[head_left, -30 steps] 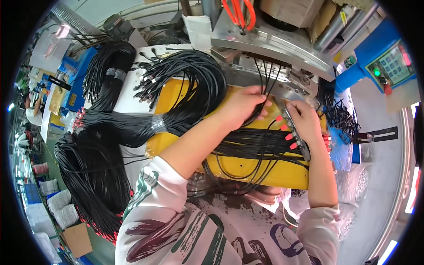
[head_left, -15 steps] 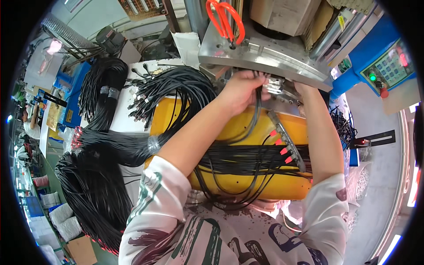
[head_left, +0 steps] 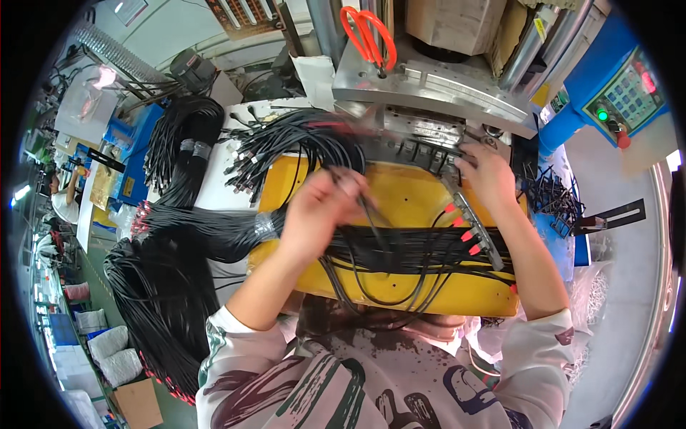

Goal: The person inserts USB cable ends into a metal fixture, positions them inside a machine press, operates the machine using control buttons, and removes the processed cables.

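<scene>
My left hand [head_left: 318, 211] is raised over the left part of the yellow board [head_left: 286, 186], its fingers closed and blurred by motion. Thin black cables [head_left: 368, 207] trail from it, smeared too. My right hand [head_left: 491, 179] is at the front right of the press's lower mould [head_left: 425, 125], thumb and fingers closed round the end of a metal mould strip [head_left: 421, 154] with dark slots. Below that hand, a second metal strip [head_left: 475, 225] with red-tipped plugs [head_left: 468, 235] lies slanted on the board. Black cables [head_left: 421, 247] run across the board beneath it.
The upper steel plate [head_left: 436, 96] of the press overhangs the mould, with orange-handled scissors [head_left: 368, 36] standing in it. Bundled black cables [head_left: 164, 286] fill the left side. A blue control box [head_left: 622, 100] stands at right, above black scraps [head_left: 554, 200].
My left hand has come back from the mould toward me and to the left with cables. My right hand has drawn out from under the upper plate, and the mould strip shows more.
</scene>
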`<action>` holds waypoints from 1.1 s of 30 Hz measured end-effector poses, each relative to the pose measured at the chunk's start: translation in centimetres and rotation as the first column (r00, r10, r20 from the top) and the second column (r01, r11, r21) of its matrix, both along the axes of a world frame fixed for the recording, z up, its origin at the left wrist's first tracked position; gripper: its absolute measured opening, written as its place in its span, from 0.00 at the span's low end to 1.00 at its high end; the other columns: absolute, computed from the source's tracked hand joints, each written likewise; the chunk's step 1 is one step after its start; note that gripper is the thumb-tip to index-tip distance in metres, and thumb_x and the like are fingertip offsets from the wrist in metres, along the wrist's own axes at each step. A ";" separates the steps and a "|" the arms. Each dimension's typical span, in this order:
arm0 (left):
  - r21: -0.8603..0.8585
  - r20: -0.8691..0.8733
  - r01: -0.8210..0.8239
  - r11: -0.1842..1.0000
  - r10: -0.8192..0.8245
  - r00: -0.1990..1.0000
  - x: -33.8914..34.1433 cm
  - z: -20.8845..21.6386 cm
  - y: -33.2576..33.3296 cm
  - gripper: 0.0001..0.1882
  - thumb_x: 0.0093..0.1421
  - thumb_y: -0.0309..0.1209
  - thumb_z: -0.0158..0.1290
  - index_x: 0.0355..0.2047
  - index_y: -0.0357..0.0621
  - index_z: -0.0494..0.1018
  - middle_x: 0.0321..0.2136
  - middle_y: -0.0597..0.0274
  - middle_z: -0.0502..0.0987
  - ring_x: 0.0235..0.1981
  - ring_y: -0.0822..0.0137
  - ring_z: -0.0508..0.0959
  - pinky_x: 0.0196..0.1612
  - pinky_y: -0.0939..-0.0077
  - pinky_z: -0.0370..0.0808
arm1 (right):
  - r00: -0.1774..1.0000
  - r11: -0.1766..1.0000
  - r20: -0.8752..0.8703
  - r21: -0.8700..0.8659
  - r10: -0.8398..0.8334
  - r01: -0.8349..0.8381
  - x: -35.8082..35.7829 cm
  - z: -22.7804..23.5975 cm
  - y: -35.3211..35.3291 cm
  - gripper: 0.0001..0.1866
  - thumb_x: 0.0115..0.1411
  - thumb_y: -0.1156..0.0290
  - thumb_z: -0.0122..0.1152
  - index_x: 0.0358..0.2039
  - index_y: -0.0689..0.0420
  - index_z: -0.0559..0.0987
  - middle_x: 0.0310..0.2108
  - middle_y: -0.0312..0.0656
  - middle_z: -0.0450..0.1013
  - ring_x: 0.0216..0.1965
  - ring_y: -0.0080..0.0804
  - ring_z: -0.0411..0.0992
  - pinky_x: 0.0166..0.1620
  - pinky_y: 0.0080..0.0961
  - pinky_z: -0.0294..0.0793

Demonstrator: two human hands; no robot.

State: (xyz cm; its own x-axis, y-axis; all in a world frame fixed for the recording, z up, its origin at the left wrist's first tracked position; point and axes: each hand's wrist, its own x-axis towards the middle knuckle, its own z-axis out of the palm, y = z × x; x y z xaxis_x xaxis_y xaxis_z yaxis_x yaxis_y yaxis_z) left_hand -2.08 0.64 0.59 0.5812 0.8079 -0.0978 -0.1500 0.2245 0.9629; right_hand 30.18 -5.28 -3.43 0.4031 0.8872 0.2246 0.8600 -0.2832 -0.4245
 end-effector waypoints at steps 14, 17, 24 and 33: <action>0.866 -0.490 0.499 -0.034 0.141 0.860 5.5 -2.4 -1.1 0.13 0.59 0.40 0.58 0.33 0.42 0.79 0.36 0.56 0.77 0.49 0.54 0.75 0.58 0.52 0.69 | 0.966 0.974 -0.135 0.017 -0.222 0.227 -5.6 3.6 -15.5 0.13 0.62 0.68 0.64 0.43 0.60 0.77 0.37 0.50 0.74 0.40 0.50 0.75 0.44 0.39 0.74; 0.879 -0.412 0.458 0.131 -0.274 0.869 7.7 -2.6 -6.4 0.14 0.58 0.40 0.58 0.35 0.40 0.79 0.33 0.57 0.73 0.42 0.54 0.75 0.48 0.58 0.73 | 0.995 0.993 0.009 -0.057 -0.104 0.105 -5.8 1.7 -16.5 0.13 0.65 0.67 0.61 0.46 0.62 0.78 0.38 0.51 0.75 0.40 0.47 0.75 0.44 0.38 0.74; 0.941 -0.245 0.222 0.255 0.059 0.968 13.4 0.1 -4.0 0.15 0.63 0.39 0.54 0.27 0.39 0.76 0.28 0.51 0.74 0.35 0.51 0.76 0.40 0.57 0.74 | 0.982 0.992 -0.187 0.128 0.035 -0.011 4.4 1.2 -0.2 0.21 0.72 0.58 0.51 0.51 0.63 0.79 0.46 0.54 0.77 0.49 0.45 0.75 0.54 0.35 0.71; 0.829 -0.448 0.267 0.491 0.297 0.844 16.5 -1.7 3.7 0.16 0.63 0.39 0.52 0.31 0.36 0.77 0.31 0.47 0.78 0.38 0.45 0.80 0.46 0.53 0.77 | 0.919 0.999 0.392 0.009 -0.038 0.037 11.1 -4.7 12.4 0.27 0.67 0.56 0.56 0.63 0.53 0.72 0.63 0.48 0.68 0.63 0.42 0.66 0.64 0.35 0.65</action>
